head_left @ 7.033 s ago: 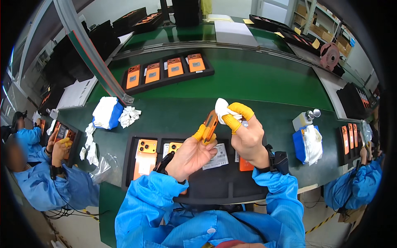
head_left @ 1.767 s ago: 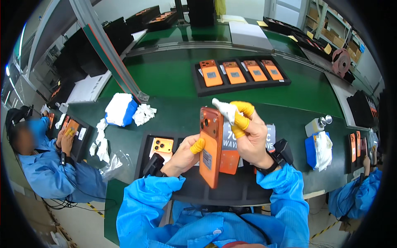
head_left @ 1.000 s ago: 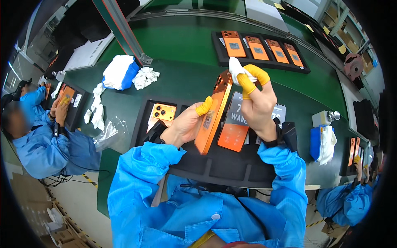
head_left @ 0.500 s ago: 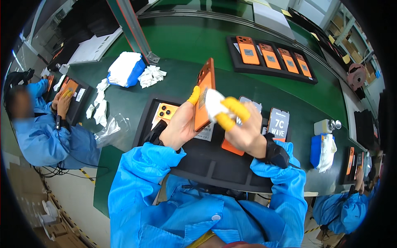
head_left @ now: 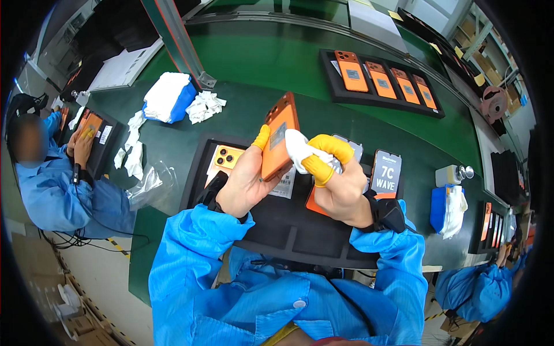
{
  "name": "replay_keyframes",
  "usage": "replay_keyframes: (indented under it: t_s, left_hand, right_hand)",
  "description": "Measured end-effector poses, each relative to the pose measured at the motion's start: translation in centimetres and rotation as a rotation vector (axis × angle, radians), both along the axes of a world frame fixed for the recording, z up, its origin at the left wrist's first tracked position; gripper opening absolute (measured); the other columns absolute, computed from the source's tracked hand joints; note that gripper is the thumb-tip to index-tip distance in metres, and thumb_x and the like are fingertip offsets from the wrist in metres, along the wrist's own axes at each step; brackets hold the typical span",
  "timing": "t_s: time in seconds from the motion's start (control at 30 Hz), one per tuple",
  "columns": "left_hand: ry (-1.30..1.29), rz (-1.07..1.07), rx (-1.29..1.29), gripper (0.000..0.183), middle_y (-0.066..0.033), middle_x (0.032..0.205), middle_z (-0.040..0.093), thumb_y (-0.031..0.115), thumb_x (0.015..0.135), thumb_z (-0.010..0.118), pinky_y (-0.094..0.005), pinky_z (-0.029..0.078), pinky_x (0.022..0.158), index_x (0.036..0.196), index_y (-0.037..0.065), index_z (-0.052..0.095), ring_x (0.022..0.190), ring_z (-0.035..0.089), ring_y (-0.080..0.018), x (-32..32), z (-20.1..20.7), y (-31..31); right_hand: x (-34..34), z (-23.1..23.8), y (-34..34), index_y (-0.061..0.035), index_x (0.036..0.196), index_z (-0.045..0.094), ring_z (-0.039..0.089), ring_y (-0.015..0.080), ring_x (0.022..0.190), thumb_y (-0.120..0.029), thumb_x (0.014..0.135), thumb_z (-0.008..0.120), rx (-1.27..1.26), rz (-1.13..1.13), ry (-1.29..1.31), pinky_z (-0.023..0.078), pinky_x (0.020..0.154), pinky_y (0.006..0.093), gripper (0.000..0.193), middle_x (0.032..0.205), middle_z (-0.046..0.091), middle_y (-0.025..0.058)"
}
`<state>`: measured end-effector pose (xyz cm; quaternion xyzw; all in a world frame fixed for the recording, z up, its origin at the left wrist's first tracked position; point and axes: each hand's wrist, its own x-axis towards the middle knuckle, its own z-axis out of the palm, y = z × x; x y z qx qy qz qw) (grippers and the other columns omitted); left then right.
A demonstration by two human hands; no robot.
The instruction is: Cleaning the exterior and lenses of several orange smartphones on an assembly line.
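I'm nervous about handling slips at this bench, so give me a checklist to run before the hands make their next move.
1. Orange smartphone gripped: ok, the left hand holds it tilted, camera end up.
2. White cloth secured: ok, pinched in the fingers of the right hand.
3. Yellow finger cots worn: ok, seen on both hands.
4. Cloth pressing on the phone: cannot tell, it overlaps the phone's edge in this view.
5. Phone seated in the black tray: not ok, it is held above it.
6. Phone's back free of smudges: cannot tell, too small to judge.
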<state>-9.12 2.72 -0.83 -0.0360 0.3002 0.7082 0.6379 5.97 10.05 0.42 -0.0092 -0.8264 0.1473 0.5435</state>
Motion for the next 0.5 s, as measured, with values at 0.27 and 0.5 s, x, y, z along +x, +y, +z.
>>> replay_keyframes:
  t_s: [0.27, 0.5]
  left_hand:
    - [-0.328, -0.352, 0.717, 0.037, -0.0111, 0.107, 0.060, 0.031, 0.102, 0.040, -0.0384, 0.050, 0.087, 0.119, 0.000, 0.052, 0.094, 0.060, -0.0219, -0.3, -2.6, 0.3]
    - [-0.350, -0.194, 0.476, 0.040, -0.0208, 0.116, 0.059, 0.028, 0.101, 0.040, -0.0438, 0.054, 0.091, 0.124, -0.004, 0.048, 0.106, 0.062, -0.0311, -0.7, -2.0, -0.8]
  right_hand:
    - [-0.5, -0.4, 2.1, -0.0034, 0.101, 0.070, 0.057, 0.0251, 0.067, 0.003, 0.053, 0.067, 0.245, -0.248, 0.051, 0.043, 0.052, 0.0323, 0.049, 0.104, 0.060, 0.0163]
    - [-0.8, -1.1, -0.3, -0.0008, 0.092, 0.070, 0.057, 0.0232, 0.065, -0.012, 0.051, 0.065, 0.437, -0.145, -0.098, 0.044, 0.053, 0.0320, 0.043, 0.096, 0.063, 0.0164]
